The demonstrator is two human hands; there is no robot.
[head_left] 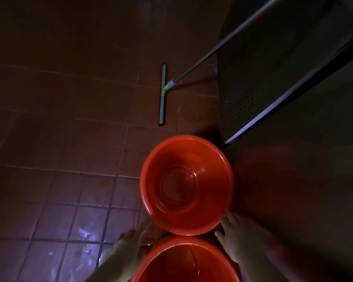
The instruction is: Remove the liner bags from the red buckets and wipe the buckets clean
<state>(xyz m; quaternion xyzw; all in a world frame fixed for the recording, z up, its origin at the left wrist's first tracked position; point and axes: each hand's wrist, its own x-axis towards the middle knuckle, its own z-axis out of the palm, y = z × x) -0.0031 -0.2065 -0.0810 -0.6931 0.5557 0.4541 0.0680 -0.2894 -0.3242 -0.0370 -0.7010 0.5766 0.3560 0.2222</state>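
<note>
Two red buckets stand on the tiled floor, one behind the other. The far red bucket point(186, 185) is seen from above with a bare, shiny inside and no liner visible. The near red bucket point(184, 261) is cut off by the bottom edge; its inside looks glossy. My left hand point(128, 248) lies at the left side of the near bucket's rim, fingers fairly straight. My right hand point(235, 234) is at the gap between the two buckets on the right, fingertips touching the far bucket's rim. Neither hand visibly holds anything. The scene is dim.
A floor squeegee point(162, 94) with a long pole lies on the brown tiled floor point(59, 139) beyond the buckets. A dark perforated metal panel point(243, 94) and a cabinet or wall stand along the right, close to the buckets. Wet-looking glare shows on the tiles at lower left.
</note>
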